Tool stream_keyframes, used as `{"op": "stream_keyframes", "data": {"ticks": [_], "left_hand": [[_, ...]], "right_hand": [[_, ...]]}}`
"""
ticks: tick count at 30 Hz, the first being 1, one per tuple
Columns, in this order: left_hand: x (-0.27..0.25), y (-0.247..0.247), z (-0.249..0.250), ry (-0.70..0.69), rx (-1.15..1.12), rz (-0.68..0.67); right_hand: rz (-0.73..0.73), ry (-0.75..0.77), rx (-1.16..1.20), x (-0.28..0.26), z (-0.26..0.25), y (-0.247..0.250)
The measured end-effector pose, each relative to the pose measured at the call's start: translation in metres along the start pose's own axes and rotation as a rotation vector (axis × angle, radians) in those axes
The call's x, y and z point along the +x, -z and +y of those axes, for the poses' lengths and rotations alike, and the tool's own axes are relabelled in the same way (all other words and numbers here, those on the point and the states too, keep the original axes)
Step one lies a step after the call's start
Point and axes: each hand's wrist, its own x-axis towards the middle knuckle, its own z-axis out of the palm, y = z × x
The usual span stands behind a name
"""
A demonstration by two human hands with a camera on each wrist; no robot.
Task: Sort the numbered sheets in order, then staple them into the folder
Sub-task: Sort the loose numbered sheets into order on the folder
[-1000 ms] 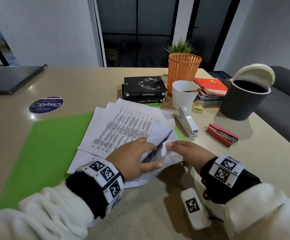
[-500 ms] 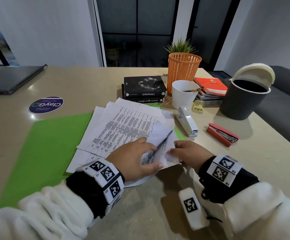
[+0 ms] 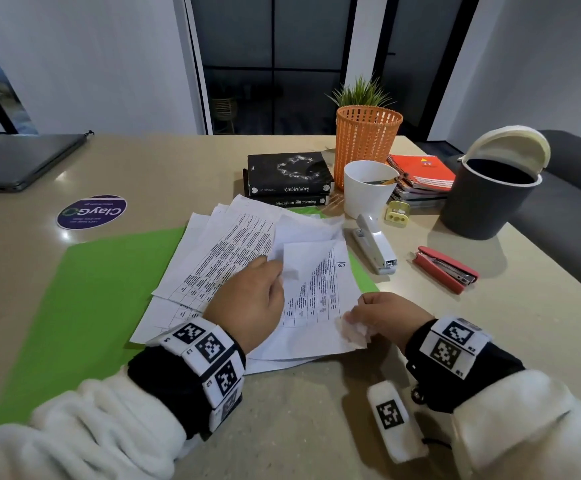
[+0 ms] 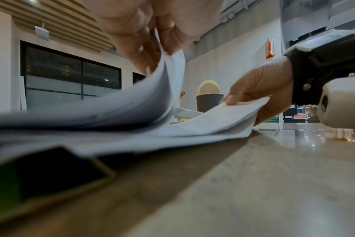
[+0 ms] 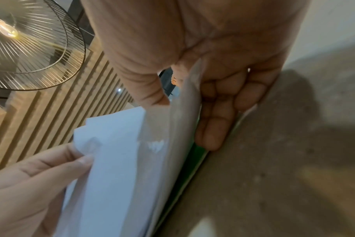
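1. At far left on the beige tabletop [image 3: 143, 168] lie a closed laptop [image 3: 22, 161] and, nearer, a round purple sticker [image 3: 91, 212].
2. An open green folder [image 3: 91, 299] lies flat, with a loose pile of printed sheets [image 3: 219, 258] spread over its right part.
3. The left hand [image 3: 247, 306] pinches several upper sheets at their near right corner and holds them lifted and curled back — the one uncovered beneath bears a handwritten "16".
4. The right hand [image 3: 386, 317] grips the near right corner of the lower sheets, thumb on top, fingers curled under.
5. To the right, well apart from the sheets — a white stapler [image 3: 375, 247], then a red stapler [image 3: 444, 270], then a dark bin [image 3: 486, 202].
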Motion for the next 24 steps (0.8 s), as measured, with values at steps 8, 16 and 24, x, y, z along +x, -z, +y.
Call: {"op": "stream_keyframes", "data": {"ticks": [8, 16, 24], "left_hand": [[-0.001, -0.001, 0.001, 0.002, 0.001, 0.003], [-0.004, -0.003, 0.002, 0.024, -0.144, -0.113], [-0.007, -0.002, 0.003, -0.034, -0.269, -0.143]], "right_hand": [[-0.062, -0.029, 0.15, 0.007, 0.011, 0.009], [-0.012, 0.019, 0.185, 0.007, 0.011, 0.009], [-0.072, 0.016, 0.048, 0.008, 0.015, 0.009]]}}
